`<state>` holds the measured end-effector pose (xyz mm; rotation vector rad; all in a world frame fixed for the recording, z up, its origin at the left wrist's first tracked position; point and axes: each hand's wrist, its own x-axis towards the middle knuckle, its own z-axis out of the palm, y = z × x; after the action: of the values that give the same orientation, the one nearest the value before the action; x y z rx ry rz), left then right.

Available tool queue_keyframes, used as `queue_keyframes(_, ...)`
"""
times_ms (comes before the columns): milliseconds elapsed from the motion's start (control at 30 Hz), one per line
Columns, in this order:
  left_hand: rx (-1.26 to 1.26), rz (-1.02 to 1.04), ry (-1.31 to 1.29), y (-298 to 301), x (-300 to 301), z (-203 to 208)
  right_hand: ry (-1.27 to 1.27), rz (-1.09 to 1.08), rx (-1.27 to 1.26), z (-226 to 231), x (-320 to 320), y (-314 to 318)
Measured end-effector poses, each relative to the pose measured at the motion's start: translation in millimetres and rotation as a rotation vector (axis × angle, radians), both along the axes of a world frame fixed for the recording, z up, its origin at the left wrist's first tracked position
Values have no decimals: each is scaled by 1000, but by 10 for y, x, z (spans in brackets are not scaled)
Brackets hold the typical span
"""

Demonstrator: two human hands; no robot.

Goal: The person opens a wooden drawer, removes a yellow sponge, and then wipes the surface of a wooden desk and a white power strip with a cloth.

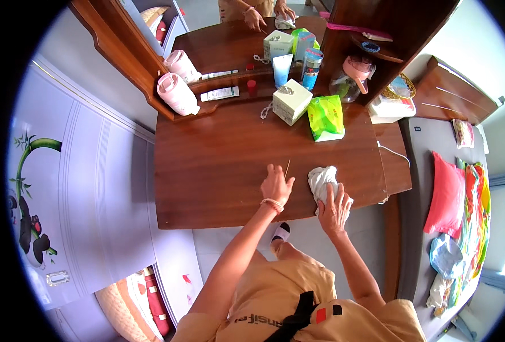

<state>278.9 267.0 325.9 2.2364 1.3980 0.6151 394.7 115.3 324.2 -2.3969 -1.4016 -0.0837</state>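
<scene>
My left hand (pixel 277 186) is over the front middle of the brown wooden dressing table (pixel 218 171), fingers curled. A thin, light-brown stick (pixel 288 166) pokes up from between its fingers and thumb; its lower end is hidden. To the right, my right hand (pixel 335 211) presses on a crumpled white cloth (pixel 322 179) near the table's front edge, its fingers over the cloth and part of it bunched beneath the palm.
A white tissue box (pixel 292 105), green packet (pixel 326 118), blue-white tube (pixel 282 70) and bottle (pixel 312 69) stand toward the mirror. Pink rolls (pixel 176 93) are back left; a pink-lidded jug (pixel 355 77) is back right. The bed (pixel 418 171) lies right, the lilac wardrobe (pixel 104 199) left.
</scene>
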Motion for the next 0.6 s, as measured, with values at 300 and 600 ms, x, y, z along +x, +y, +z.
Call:
queue_keyframes(300,-74,20,263,161,-36,-136,16,-106,6,-32,-69,369)
queue_keyframes(600,-161,73,357,247,-1568,-58,75,27,-66,1,-558,1708)
